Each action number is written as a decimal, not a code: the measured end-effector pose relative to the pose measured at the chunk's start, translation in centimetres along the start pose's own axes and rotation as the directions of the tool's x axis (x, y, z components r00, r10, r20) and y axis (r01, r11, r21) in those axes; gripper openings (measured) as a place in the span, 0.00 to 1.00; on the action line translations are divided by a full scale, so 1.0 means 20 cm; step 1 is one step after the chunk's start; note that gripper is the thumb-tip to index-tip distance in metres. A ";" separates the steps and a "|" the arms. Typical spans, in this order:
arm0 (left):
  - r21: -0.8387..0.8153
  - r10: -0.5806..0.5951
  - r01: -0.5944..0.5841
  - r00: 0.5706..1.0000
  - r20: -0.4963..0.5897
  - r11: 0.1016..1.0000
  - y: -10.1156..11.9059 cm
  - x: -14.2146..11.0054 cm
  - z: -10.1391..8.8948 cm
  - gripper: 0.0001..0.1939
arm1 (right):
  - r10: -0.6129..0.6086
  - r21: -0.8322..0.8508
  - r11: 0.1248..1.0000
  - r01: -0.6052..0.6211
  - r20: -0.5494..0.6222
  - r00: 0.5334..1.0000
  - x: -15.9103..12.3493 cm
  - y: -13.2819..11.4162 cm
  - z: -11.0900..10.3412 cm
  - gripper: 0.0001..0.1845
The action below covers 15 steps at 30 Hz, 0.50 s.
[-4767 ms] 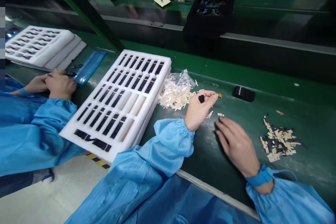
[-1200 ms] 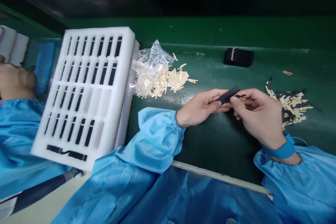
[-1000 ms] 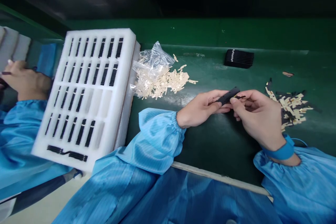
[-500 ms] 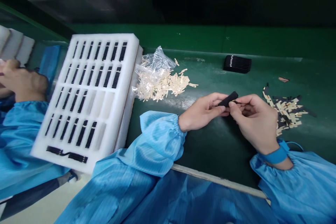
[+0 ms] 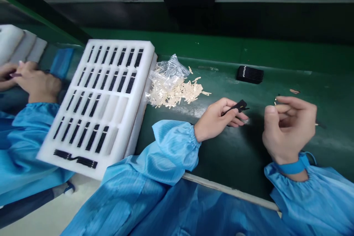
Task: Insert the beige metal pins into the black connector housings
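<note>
The left hand [image 5: 211, 120] pinches a black part [image 5: 235, 108] between thumb and fingers above a green table [image 5: 221, 158]. To its right, the right hand [image 5: 287, 129] curls with thumb and forefinger apart, seemingly holding nothing. Beyond the grip sits a black stack [image 5: 250, 74]; pale pieces [image 5: 179, 94] lie left of it, beside a white tray [image 5: 95, 99].

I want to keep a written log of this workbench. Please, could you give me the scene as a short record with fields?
left hand: left hand, holding a slim black part
right hand: right hand, raised, thumb and fingers curled; grip unclear
tray: white foam tray, black strips in its slots
loose pieces: pale flat pieces, partly under a clear plastic bag
stack: black ribbed stack, towards the back
surface: green worktop
nearby: co-worker's hands, far left
</note>
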<state>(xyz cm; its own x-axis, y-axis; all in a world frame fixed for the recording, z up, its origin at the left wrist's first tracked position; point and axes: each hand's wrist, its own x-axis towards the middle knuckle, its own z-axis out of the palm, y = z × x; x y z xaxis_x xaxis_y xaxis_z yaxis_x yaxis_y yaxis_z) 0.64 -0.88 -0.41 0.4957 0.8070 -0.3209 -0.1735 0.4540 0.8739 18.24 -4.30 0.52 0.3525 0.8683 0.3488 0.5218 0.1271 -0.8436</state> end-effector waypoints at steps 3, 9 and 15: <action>0.106 0.059 -0.054 0.997 -0.042 0.993 0.01 0.00 0.00 0.08 | 0.006 0.042 0.999 -0.007 0.005 1.000 0.00 0.01 0.00 0.08; 0.257 0.213 -0.204 0.977 -0.005 0.944 -0.03 -0.01 -0.01 0.11 | -0.117 -0.080 0.988 0.136 0.207 0.971 0.00 0.02 0.01 0.07; 0.258 0.185 -0.162 0.980 -0.067 0.952 -0.06 -0.01 -0.01 0.09 | -0.222 -0.104 0.962 0.254 0.247 0.943 -0.03 -0.01 0.04 0.10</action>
<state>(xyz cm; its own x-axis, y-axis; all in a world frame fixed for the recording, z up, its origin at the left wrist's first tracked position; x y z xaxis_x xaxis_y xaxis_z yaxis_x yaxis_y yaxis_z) 0.55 -1.51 -1.41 0.3965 0.9008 -0.1771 -0.0261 0.2039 0.9786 17.25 -4.42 0.22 0.0245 0.9092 0.4156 0.6720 0.2928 -0.6802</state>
